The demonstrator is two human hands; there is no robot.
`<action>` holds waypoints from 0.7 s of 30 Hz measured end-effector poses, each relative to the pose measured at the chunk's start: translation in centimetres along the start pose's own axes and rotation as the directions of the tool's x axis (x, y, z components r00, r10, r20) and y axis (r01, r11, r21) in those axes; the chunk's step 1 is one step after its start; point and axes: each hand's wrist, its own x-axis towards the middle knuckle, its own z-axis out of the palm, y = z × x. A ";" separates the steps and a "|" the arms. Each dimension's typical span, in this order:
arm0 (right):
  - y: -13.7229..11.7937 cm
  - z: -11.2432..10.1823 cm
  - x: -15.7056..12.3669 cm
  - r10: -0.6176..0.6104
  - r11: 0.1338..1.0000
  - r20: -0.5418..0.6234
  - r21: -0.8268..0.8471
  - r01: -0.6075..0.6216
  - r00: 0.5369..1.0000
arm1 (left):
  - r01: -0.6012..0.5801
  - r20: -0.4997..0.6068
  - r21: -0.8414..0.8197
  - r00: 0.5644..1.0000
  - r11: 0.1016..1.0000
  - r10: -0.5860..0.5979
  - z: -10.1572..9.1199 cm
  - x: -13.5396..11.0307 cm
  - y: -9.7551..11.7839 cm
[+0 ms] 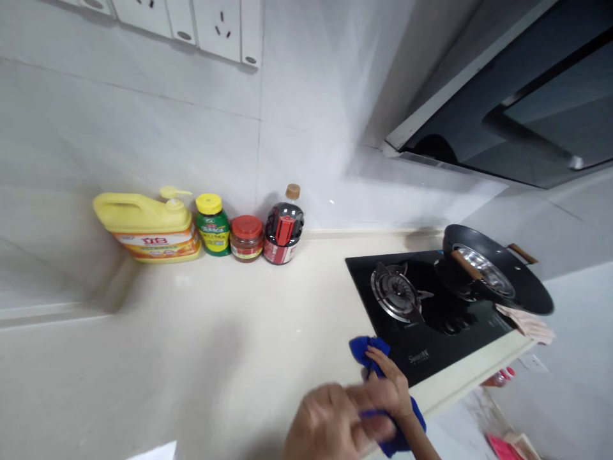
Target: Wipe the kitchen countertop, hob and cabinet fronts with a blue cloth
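Observation:
My right hand [393, 386] presses a blue cloth [366, 350] onto the counter at the stove's front left corner, fingers bent over it. More of the cloth hangs out below the wrist. My left hand [330, 418] is at the bottom centre, nearer the camera and overlapping the right hand in view. Motion smears its fingers, which point toward the right hand. Whether it touches the cloth does not show.
A black gas stove [421, 345] carries a wok [522, 281] with a metal bowl [483, 268] inside. Along the wall stand a yellow detergent jug [153, 220], a green jar [213, 227], a red-lidded jar [247, 239] and a dark sauce bottle [283, 230]. A range hood [517, 115] overhangs the right.

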 end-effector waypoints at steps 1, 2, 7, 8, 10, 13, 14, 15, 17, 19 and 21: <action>-0.2 -0.1 0.2 -0.010 1.000 -0.001 -0.002 0.010 1.000 | -0.033 -0.107 -0.004 0.994 0.999 0.032 -0.5 0.7 0.2; -0.3 -0.1 0.3 -0.017 1.000 -0.003 -0.008 0.017 1.000 | -0.059 -0.235 0.000 0.970 0.998 0.057 -0.9 1.3 0.4; -0.2 0.0 0.5 -0.005 0.999 0.005 -0.041 0.005 1.000 | -0.074 -0.593 0.061 0.800 0.995 0.095 -1.2 2.7 0.5; -0.1 0.1 0.4 0.001 0.999 0.007 -0.041 0.000 1.000 | -0.069 -0.605 0.075 0.790 0.995 0.100 -1.2 2.7 0.4; 0.0 0.2 0.4 0.010 0.999 0.015 -0.039 -0.009 1.000 | -0.057 -0.627 0.116 0.770 0.992 0.117 -1.3 2.8 0.1; -0.1 0.2 0.4 0.016 0.999 0.016 -0.035 -0.015 1.000 | -0.036 -0.661 0.188 0.734 0.981 0.154 -1.5 2.8 -0.1; -0.1 0.2 0.4 0.016 0.999 0.012 -0.032 -0.015 1.000 | -0.031 -0.669 0.208 0.725 0.978 0.165 -1.5 2.8 -0.2; -0.2 0.1 0.4 0.016 0.999 0.009 -0.029 -0.016 1.000 | -0.029 -0.669 0.225 0.723 0.974 0.175 -1.4 2.8 -0.2; -0.3 0.1 0.5 0.019 1.000 0.003 -0.020 -0.019 1.000 | -0.047 -0.635 0.237 0.748 0.970 0.191 -1.4 2.7 -0.4; -0.3 0.0 0.5 0.017 1.000 0.001 -0.011 -0.017 1.000 | -0.097 -0.545 0.210 0.815 0.973 0.199 -1.4 2.5 -0.6; -0.3 0.0 0.5 0.014 1.000 -0.007 -0.006 -0.014 1.000 | -0.140 -0.396 0.138 0.899 0.980 0.184 -1.5 2.2 -1.0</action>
